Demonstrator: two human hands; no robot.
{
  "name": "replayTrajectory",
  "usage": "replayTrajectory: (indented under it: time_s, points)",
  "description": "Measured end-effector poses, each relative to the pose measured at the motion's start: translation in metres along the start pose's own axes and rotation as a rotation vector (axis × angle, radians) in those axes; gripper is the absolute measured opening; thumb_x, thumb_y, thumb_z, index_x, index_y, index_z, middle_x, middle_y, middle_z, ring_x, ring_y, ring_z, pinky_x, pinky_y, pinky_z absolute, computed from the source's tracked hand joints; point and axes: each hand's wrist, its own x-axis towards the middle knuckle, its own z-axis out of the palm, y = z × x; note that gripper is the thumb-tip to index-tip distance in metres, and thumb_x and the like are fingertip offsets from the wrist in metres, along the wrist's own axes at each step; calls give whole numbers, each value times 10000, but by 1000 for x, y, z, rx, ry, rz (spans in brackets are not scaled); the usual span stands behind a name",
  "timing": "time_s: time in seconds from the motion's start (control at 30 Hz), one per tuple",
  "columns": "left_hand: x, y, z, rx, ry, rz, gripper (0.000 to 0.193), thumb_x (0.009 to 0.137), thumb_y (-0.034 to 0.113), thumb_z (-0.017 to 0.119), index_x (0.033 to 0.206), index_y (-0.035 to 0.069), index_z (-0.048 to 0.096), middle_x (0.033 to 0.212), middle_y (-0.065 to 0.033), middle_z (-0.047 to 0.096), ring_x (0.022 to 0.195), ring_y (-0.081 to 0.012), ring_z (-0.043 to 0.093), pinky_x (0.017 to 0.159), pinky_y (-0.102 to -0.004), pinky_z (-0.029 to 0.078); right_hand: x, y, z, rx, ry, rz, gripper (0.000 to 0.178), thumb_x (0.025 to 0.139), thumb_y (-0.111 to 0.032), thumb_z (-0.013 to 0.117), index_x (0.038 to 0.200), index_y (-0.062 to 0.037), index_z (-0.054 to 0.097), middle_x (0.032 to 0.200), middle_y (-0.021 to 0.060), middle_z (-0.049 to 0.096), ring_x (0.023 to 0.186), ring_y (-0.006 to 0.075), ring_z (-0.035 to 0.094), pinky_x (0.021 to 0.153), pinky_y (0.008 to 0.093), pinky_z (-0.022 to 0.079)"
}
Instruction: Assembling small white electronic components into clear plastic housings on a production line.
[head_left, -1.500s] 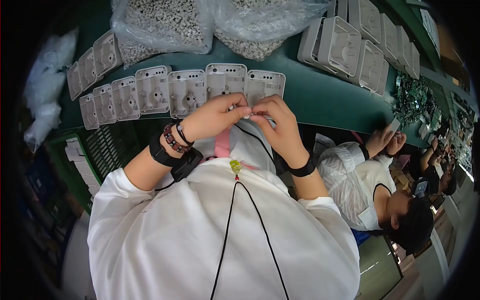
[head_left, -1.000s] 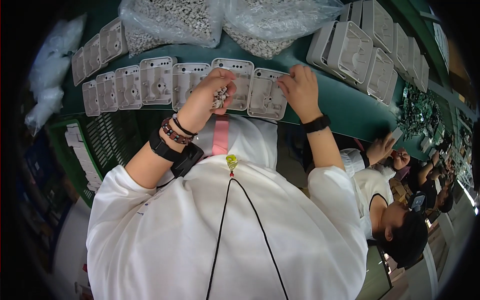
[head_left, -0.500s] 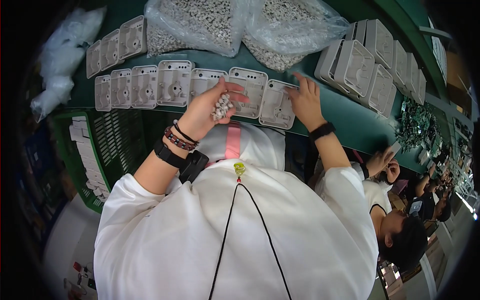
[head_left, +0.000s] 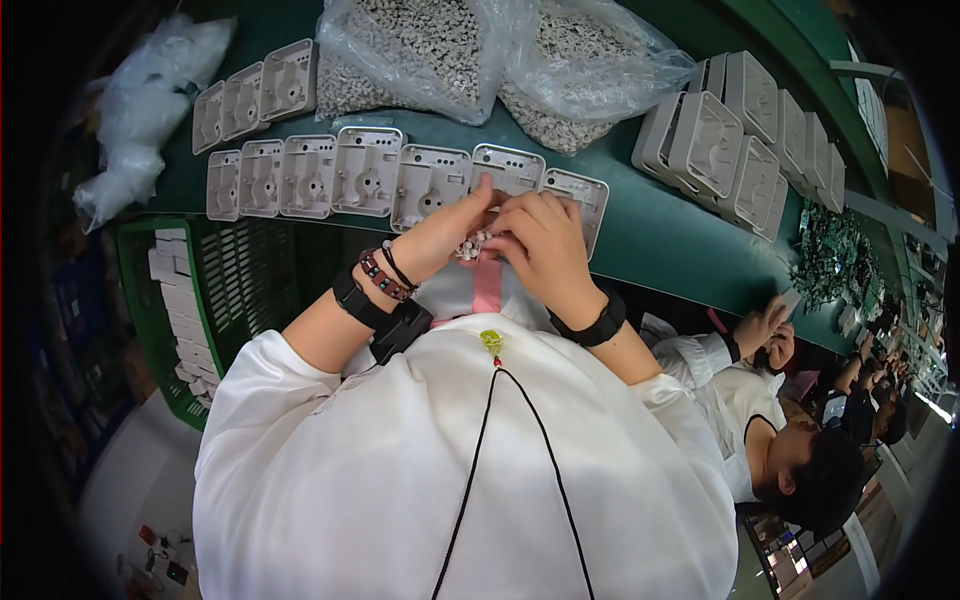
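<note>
- While both hands meet over the near edge of the green bench (head_left: 650, 235), the grip sits there: left hand (head_left: 450, 235) cupped and closed around a small cluster of pale plastic bits (head_left: 470, 245), right hand (head_left: 540, 245) touching it, fingertips pinched onto the same cluster.
- Far left of the grip: crumpled clear bags (head_left: 140, 120) at the bench end; below them, a green slotted crate (head_left: 215, 300) with stacked pale parts along its left wall.
- Left of the grip: row of grey moulded housings (head_left: 300, 175) lying flat, side by side, open face up; a shorter second row behind it.
- At the grip: two more housings (head_left: 510, 170) of that row, just behind the fingers and partly covered by them. Can't tell whether the cluster touches them.
- Behind the grip: two clear bags of small grey parts (head_left: 470, 50), leaning together.
- Left wrist: dark band plus bead bracelet (head_left: 378, 275). Right wrist: dark band (head_left: 590, 325).
- Below the grip: white smock, black cord with a yellow pendant (head_left: 491, 342).
- Right of the grip, well apart: upright stack of grey housings (head_left: 740, 140) standing on edge.
- Far right: another person's hands (head_left: 765, 335) at the bench edge, near a heap of green circuit boards (head_left: 835, 265).
</note>
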Motion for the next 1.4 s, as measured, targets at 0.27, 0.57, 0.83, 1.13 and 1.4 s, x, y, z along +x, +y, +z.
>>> replayTrajectory:
  time_s: [0.27,0.57,0.83,1.13,1.4]
  points:
    - [-2,-1,0,62,-37,28,304,898,325,440,1019,59,523,834,-12,562,590,-25,397,484,-169,300,-11,5,0,134,183,77,161,662,-5,639,781,-43,537,793,76,534,753,247,530,627,312,417]
    - [3,-16,-13,590,42,226,238,864,126,496,1070,13,534,920,-16,579,741,-39,488,637,-170,391,-20,5,8,211,135,199,151,678,12,622,803,-35,552,790,89,537,712,253,550,578,307,445]
    - [-7,-9,-19,501,163,177,268,861,121,494,1109,24,520,944,-39,582,715,-30,462,579,-162,372,3,29,2,-42,-85,-52,100,671,-111,640,734,-71,573,744,62,517,734,248,526,622,350,404]
    - [-17,-29,-54,-165,338,161,276,883,152,456,1129,28,446,978,-82,599,547,-35,314,454,-168,285,43,121,44,-512,-214,-234,67,614,-151,619,638,-108,573,807,13,475,799,194,463,655,318,350]
    - [-23,-31,-55,-198,359,197,263,907,199,422,1067,-7,458,975,-93,602,514,-37,310,444,-166,285,47,120,51,-591,-290,-325,75,608,-160,593,642,-93,594,957,47,501,901,209,458,744,326,351]
